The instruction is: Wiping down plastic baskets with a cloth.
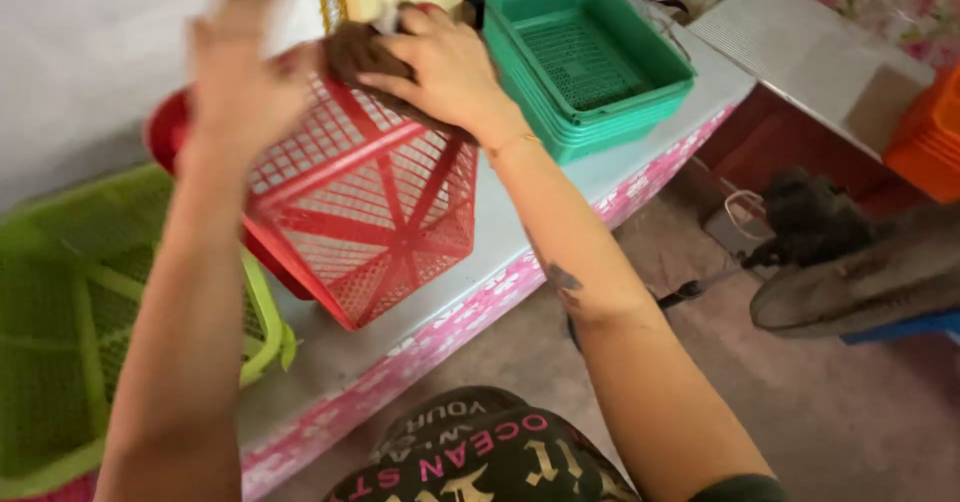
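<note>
I see even, soft daylight with faint shadows. The left hand (240,72) at upper left is motion-blurred (fingers smeared); the overall picture is slightly soft, with the white wall at upper left washed out.

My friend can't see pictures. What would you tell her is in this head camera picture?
A person's two hands hold a red plastic lattice basket tipped over on a pale table; the right hand presses a brown cloth on it while the blurred left hand steadies it. A green basket sits on the left, and stacked teal trays behind.
</note>
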